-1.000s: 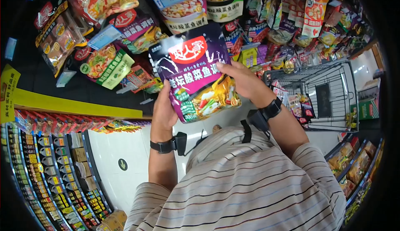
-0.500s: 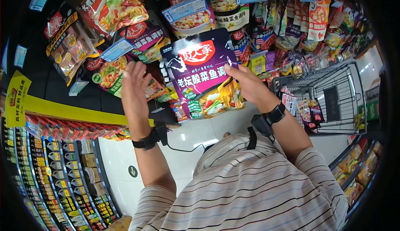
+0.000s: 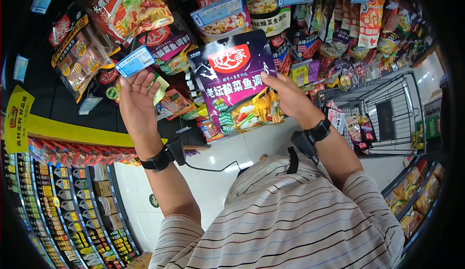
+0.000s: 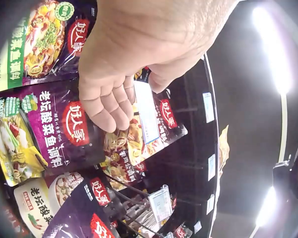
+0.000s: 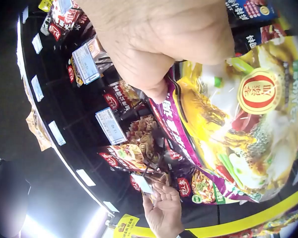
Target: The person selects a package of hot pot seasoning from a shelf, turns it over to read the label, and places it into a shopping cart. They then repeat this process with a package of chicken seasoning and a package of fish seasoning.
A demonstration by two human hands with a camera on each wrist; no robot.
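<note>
In the head view my right hand pinches the right edge of a purple and black pouch, thumb on its front. The same pouch fills much of the right wrist view. My left hand, palm up with fingers extended, is just under a blue-and-white price tag at the hanging pouches. In the left wrist view the left hand's fingers lie beside a white tag and in front of a purple pouch; whether they touch either is unclear.
A shopping cart with several packets stands at the right. More pouches hang on hooks across the rack above. A yellow shelf strip runs along the lower left, above shelves of small goods.
My left hand has let go of the pouch's left side and moved left to the price tag. The right hand still holds the pouch, which has shifted slightly right in view.
</note>
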